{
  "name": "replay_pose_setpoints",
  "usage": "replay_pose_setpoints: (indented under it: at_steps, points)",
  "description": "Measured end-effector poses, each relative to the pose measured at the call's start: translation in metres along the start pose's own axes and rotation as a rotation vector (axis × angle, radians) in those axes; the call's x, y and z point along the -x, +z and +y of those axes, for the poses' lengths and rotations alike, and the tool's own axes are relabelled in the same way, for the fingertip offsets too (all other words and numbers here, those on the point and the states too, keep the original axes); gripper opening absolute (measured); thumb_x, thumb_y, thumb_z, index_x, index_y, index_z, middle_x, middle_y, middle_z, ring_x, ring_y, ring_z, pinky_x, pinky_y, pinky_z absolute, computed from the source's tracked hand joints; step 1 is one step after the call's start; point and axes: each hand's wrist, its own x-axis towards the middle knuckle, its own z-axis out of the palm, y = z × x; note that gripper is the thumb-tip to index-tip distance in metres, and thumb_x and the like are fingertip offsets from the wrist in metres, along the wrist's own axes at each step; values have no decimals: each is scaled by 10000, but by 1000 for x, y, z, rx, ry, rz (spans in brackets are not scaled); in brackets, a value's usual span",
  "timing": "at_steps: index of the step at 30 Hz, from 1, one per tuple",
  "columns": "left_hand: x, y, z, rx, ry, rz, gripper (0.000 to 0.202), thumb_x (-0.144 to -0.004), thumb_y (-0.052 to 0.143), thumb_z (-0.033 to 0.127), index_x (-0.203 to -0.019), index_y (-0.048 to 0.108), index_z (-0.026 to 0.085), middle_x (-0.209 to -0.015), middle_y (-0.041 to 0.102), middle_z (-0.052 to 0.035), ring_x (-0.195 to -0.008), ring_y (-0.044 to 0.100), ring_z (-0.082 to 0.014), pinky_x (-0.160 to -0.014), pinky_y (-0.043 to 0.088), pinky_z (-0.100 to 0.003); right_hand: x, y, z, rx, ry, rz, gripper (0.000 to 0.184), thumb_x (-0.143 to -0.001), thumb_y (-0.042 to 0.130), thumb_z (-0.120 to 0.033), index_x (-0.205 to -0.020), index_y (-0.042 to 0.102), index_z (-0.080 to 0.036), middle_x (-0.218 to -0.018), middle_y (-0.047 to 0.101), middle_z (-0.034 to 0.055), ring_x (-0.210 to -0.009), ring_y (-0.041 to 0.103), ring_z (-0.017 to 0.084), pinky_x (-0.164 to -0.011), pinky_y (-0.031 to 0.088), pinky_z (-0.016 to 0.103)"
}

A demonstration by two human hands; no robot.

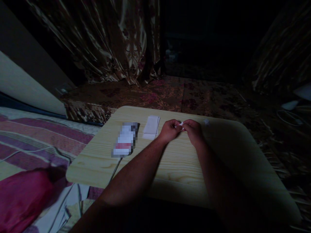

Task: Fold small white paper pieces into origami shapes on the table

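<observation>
Both hands meet over the far middle of a light wooden table (179,168). My left hand (170,130) pinches a small piece of white paper (181,125) from the left. From the right, my right hand (193,129) grips the same piece, fingers closed. Most of the paper is hidden behind the fingers. Left of the hands lies a small stack of white paper slips (151,127). A small crumpled or folded white piece (206,122) rests on the table just right of my right hand.
A blurred-out phone-like device (125,139) with a cable (116,170) lies on the table's left. A bed with a striped cover (29,142) and a pink cloth (26,197) adjoin the left side. Beyond the table stand a patterned fabric-covered ledge (145,94) and curtains (131,38). The room is dark.
</observation>
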Motion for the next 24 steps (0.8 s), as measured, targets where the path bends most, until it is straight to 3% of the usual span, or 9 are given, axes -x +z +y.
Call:
replay_pose_setpoints:
  at_steps: [24]
  points:
    - [-1,0,0,85,-37,23,224,-690,691,338,-720,589,140,-639,589,5,-544,460,-79,-526,336,-218,-2,2,7,-118,21,-22,140,-694,650,-305,-753,635,-178,-561,613,-21,-532,572,140,-553,436,260]
